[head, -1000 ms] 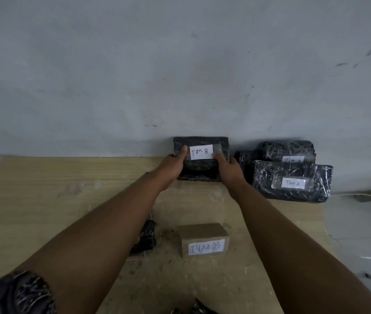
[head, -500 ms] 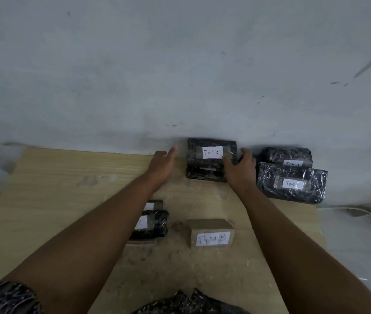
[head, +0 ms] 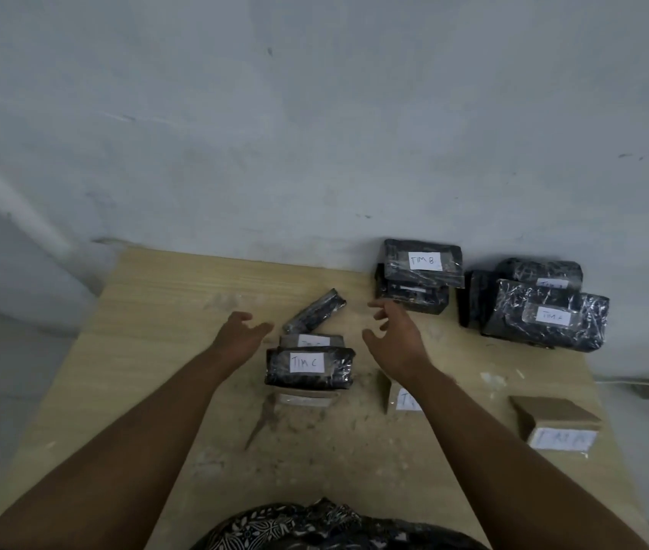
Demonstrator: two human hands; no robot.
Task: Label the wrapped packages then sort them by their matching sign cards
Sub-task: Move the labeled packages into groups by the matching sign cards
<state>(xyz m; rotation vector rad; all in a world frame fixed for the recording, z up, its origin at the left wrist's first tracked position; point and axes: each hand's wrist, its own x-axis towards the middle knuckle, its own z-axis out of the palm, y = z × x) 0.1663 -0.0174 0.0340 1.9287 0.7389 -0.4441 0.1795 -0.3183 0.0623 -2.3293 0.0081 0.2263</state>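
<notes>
Against the wall, at the table's (head: 164,295) back edge, the TIM B stack (head: 420,273) sits skewed. Both hands, left (head: 241,335) and right (head: 392,337), hover spread and empty; a careless brush could topple it.

A pale wooden table (head: 164,311) stands against a scuffed grey-white wall (head: 315,133) in dim light.

a bare makeshift packing corner is showing here: a scuffed, dusty wooden table (head: 156,351) is sitting against a stained plaster wall (head: 315,133), with black-wrapped packages (head: 420,273) lying on it beside cardboard sign cards (head: 557,424).
</notes>
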